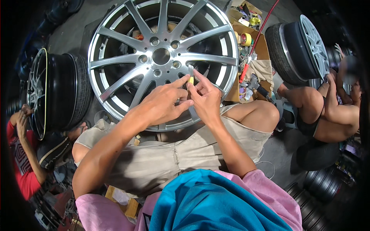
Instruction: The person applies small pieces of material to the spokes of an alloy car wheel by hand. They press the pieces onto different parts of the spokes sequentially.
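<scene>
My right hand [206,98] pinches a small flat blade-like piece [191,79], silvery at its tip and yellow lower down, over the wheel's lower right spokes. My left hand [163,103] is beside it, index fingertip against the yellow part. The left thumb is stretched out apart from that finger, and the other left fingers are partly curled. Under both hands a large silver multi-spoke wheel rim [129,66] lies face up in front of my knees. The right palm and the lower end of the piece are hidden.
An open cardboard box [262,48] with yellow tape [245,39] and tools stands right of the rim. A red rod [265,21] leans across it. Upright tyred wheels stand at left [63,90] and right [291,50], each with a person working. A wooden block [133,210] is near my left side.
</scene>
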{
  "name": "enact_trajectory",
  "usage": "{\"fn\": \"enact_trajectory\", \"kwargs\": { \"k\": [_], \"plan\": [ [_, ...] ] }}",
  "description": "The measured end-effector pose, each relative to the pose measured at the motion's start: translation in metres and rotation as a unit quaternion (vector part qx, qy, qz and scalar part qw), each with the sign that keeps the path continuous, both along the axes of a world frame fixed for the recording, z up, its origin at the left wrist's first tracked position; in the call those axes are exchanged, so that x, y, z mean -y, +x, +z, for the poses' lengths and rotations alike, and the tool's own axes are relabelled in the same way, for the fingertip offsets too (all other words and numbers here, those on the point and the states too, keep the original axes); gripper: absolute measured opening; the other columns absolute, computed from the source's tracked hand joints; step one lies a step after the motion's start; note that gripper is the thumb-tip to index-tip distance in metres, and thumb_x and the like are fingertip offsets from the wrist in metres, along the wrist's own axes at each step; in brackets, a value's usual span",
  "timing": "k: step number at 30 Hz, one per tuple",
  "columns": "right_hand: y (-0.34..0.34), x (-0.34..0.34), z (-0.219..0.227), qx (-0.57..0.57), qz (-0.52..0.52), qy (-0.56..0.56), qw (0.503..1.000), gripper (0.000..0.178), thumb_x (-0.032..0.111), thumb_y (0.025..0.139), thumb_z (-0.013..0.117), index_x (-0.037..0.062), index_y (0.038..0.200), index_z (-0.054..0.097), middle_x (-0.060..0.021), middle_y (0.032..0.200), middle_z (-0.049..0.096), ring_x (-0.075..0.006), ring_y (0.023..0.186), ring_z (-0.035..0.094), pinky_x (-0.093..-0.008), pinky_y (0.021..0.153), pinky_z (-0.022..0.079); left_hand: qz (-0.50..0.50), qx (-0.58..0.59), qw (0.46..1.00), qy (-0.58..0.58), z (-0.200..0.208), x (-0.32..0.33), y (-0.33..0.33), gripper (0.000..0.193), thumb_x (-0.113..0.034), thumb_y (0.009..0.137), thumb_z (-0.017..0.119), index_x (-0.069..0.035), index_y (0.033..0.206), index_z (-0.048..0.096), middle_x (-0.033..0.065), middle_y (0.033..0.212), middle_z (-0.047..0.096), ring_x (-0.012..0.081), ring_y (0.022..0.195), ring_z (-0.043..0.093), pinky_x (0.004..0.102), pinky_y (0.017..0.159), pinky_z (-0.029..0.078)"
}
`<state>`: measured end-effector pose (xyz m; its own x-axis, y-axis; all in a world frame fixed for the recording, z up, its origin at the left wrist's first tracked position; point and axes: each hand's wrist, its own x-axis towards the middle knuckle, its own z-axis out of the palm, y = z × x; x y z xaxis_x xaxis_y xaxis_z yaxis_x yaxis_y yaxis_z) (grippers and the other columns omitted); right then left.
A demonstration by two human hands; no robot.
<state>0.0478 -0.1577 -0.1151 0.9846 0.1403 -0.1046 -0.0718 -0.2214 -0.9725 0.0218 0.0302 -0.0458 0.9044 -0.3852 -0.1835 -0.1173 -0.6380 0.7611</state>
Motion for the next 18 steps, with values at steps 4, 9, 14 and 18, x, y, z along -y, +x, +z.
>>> {"fn": "enact_trajectory", "kwargs": {
  "k": [4,9,14,18],
  "plan": [
    [0.004,-0.004,0.0,0.013,0.018,-0.008,1.0,0.05,0.008,0.098,0.078,-0.0029,0.146,0.069,-0.0047,0.069,0.062,-0.008,0.063,0.057,-0.0296,0.062,0.05,0.01,-0.007,1.0,-0.005,0.0,-0.003,0.001,0.031,-0.027,0.104,0.074,0.003,0.095,0.075,0.0294,0.166,0.05,0.0336,0.075,0.074,0.0434,0.077,0.061],
    [0.0,0.002,0.01,0.022,0.006,-0.04,0.999,0.048,0.007,0.097,0.077,-0.0027,0.144,0.07,-0.0065,0.069,0.066,-0.0095,0.063,0.062,-0.0302,0.063,0.053,-0.012,-0.012,1.0,-0.009,0.003,0.0,0.001,0.03,-0.026,0.103,0.075,0.003,0.095,0.075,0.0292,0.166,0.05,0.0333,0.076,0.075,0.0431,0.076,0.061],
    [0.009,-0.006,0.006,0.022,0.025,-0.03,0.999,0.048,0.007,0.097,0.077,-0.003,0.143,0.07,-0.0072,0.069,0.067,-0.0098,0.063,0.063,-0.0305,0.063,0.053,0.007,-0.003,1.0,-0.005,-0.001,-0.004,0.001,0.029,-0.026,0.103,0.075,0.003,0.096,0.075,0.029,0.166,0.05,0.0336,0.076,0.075,0.0431,0.076,0.061],
    [0.008,-0.006,0.006,0.014,0.022,-0.029,0.999,0.047,0.007,0.097,0.077,-0.0036,0.142,0.07,-0.0086,0.069,0.068,-0.0108,0.063,0.064,-0.031,0.062,0.054,0.012,0.012,1.0,-0.006,-0.004,-0.004,0.001,0.029,-0.026,0.103,0.075,0.003,0.097,0.075,0.0287,0.166,0.05,0.0347,0.075,0.075,0.0439,0.077,0.061]
  ]
}}
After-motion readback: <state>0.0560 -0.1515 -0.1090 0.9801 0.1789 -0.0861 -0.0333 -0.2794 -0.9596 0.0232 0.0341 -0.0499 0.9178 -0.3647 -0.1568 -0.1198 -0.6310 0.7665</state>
